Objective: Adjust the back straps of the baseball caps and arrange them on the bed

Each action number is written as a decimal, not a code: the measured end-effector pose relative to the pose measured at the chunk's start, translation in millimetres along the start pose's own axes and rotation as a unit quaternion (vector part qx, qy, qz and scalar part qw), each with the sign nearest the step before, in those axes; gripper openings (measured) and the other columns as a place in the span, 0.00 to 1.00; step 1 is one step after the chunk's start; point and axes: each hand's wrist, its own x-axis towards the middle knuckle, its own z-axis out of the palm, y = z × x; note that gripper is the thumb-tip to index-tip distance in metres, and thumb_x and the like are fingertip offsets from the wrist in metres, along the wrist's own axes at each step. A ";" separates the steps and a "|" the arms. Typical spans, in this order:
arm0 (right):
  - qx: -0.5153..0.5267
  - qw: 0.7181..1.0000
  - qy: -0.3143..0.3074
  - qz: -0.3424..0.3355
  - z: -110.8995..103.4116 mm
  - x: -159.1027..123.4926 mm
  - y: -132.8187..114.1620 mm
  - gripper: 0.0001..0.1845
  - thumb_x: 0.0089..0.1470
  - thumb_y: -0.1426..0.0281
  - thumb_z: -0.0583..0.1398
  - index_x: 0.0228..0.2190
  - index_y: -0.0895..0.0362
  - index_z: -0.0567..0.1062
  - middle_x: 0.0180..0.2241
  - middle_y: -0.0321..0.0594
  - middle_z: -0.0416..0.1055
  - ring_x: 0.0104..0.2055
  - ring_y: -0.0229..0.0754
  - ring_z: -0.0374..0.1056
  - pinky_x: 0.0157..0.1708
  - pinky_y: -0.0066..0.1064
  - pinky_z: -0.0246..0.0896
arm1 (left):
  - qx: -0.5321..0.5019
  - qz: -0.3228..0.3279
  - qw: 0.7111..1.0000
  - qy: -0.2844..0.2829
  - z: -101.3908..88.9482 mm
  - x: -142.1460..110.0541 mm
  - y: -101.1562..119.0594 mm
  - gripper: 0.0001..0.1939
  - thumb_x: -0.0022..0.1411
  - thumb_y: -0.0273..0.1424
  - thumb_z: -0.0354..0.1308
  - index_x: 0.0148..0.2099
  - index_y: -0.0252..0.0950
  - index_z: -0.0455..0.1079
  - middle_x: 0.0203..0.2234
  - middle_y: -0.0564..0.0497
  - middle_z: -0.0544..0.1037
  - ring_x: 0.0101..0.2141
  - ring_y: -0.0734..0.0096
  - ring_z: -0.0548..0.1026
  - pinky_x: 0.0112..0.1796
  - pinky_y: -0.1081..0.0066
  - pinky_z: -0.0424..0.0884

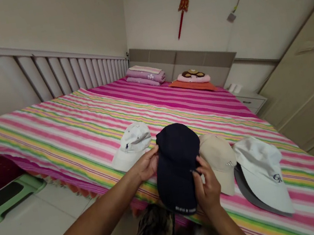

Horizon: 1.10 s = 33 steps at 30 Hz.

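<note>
A dark navy baseball cap (176, 162) is held between my two hands at the near edge of the bed, its brim pointing toward me with small white lettering along it. My left hand (149, 163) grips the cap's left side, thumb on top. On the right side, my right hand (206, 183) pinches the edge where crown and brim meet. Left of it lies a white cap (133, 141) with a small dark logo. To the right are a beige cap (218, 159) and a white cap (260, 168) with a dark emblem, a grey brim showing beneath.
A striped sheet (64, 125) covers the bed. Folded purple bedding (145, 75) and a pink pillow with a bear face (194, 77) lie by the headboard (195, 59). A railing (61, 71) runs along the left. A green stool (11, 200) stands on the floor.
</note>
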 end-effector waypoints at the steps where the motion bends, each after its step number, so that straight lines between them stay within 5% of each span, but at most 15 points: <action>1: -0.013 0.998 -0.031 -0.062 -7.7 -9.6 -2.0 0.03 0.54 0.74 0.53 0.32 0.56 0.67 0.44 0.51 0.71 0.47 0.48 0.68 0.43 0.42 0.64 | -0.031 -0.001 0.999 -0.012 8.5 -2.6 -3.9 0.11 0.48 0.30 0.60 0.36 0.32 0.70 0.30 0.46 0.78 0.35 0.61 0.75 0.39 0.65 0.68; 4: -0.039 0.980 -0.115 -0.160 -35.6 -26.7 -4.1 0.05 0.54 0.71 0.55 0.34 0.56 0.69 0.38 0.48 0.74 0.41 0.48 0.70 0.38 0.42 0.67 | -0.068 0.035 0.997 -0.024 27.8 -13.9 -9.6 0.14 0.40 0.21 0.60 0.34 0.32 0.71 0.24 0.50 0.77 0.27 0.68 0.75 0.34 0.70 0.69; 8: -0.029 0.998 -0.041 -0.037 -75.5 -8.4 -16.3 0.07 0.54 0.72 0.55 0.36 0.57 0.69 0.34 0.45 0.73 0.37 0.45 0.71 0.35 0.38 0.67 | -0.047 0.026 0.996 -0.073 51.0 -36.7 -10.3 0.17 0.34 0.18 0.58 0.33 0.33 0.71 0.22 0.53 0.76 0.23 0.72 0.73 0.28 0.74 0.67; 11: 0.025 0.998 0.040 0.048 -94.7 25.6 -34.2 0.06 0.54 0.72 0.55 0.36 0.57 0.69 0.36 0.45 0.73 0.41 0.45 0.69 0.41 0.38 0.65 | -0.015 -0.011 0.989 -0.145 70.6 -53.5 -8.7 0.17 0.38 0.26 0.62 0.36 0.32 0.72 0.24 0.51 0.76 0.25 0.71 0.73 0.29 0.74 0.67; 15: 0.060 0.992 -0.070 0.086 -103.5 59.2 -52.8 0.09 0.56 0.68 0.54 0.38 0.55 0.71 0.39 0.44 0.73 0.43 0.44 0.69 0.43 0.37 0.64 | 0.063 -0.037 0.981 -0.180 89.5 -67.5 -7.4 0.16 0.51 0.39 0.60 0.36 0.31 0.73 0.25 0.50 0.75 0.25 0.75 0.70 0.31 0.75 0.65; 19: 0.067 0.978 -0.191 0.043 -106.4 66.1 -58.5 0.21 0.53 0.68 0.57 0.50 0.53 0.66 0.50 0.45 0.67 0.54 0.48 0.61 0.51 0.42 0.58 | 0.088 -0.041 0.983 -0.155 94.4 -72.1 -9.1 0.11 0.41 0.29 0.65 0.31 0.30 0.74 0.21 0.54 0.71 0.22 0.81 0.66 0.26 0.79 0.60; 25: 0.245 0.889 -0.355 0.154 -108.6 64.5 -59.2 0.26 0.54 0.55 0.52 0.51 0.55 0.67 0.49 0.47 0.68 0.52 0.50 0.63 0.51 0.43 0.57 | 0.053 -0.045 0.991 -0.117 96.9 -75.2 -8.4 0.10 0.41 0.31 0.62 0.28 0.31 0.73 0.21 0.53 0.72 0.22 0.77 0.67 0.26 0.77 0.61; 29: 0.290 0.858 -0.330 0.267 -101.2 62.8 -62.5 0.23 0.55 0.54 0.51 0.42 0.57 0.73 0.35 0.44 0.73 0.40 0.46 0.69 0.42 0.37 0.63 | 0.128 -0.023 0.991 -0.044 102.9 -77.3 -6.1 0.08 0.44 0.31 0.61 0.22 0.31 0.68 0.15 0.57 0.66 0.19 0.80 0.62 0.22 0.78 0.56; 33: 0.345 0.816 -0.325 0.332 -94.7 59.8 -62.5 0.15 0.49 0.58 0.60 0.27 0.58 0.73 0.20 0.34 0.65 0.23 0.35 0.61 0.25 0.26 0.58 | 0.123 -0.029 0.988 -0.086 102.0 -78.6 -7.0 0.12 0.46 0.35 0.62 0.25 0.31 0.68 0.16 0.56 0.66 0.18 0.81 0.61 0.21 0.78 0.55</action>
